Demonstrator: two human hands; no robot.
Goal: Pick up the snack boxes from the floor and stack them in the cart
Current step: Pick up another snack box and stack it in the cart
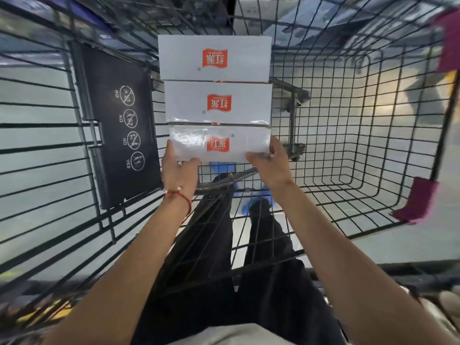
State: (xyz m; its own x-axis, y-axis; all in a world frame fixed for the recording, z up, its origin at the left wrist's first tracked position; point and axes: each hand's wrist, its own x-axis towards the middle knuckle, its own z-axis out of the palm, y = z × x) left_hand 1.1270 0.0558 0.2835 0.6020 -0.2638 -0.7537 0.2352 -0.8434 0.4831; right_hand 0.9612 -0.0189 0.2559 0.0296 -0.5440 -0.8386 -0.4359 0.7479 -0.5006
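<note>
Placing step. You held the near box (220, 143) in the cart (373, 120), touching the middle box (217, 103) at its 12 o'clock; far box (214, 58) beyond. Left hand (178, 170) and right hand (267, 163) each pinched a near corner. Next, probably: seat it flush, then release.

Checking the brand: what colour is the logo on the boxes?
Red-orange, on white boxes; head view.

The nearest snack box (219, 143) hides our fingertips beneath it. The cart (49, 125) runs off every edge, and we see its magenta pieces (420, 200) only as blur.
</note>
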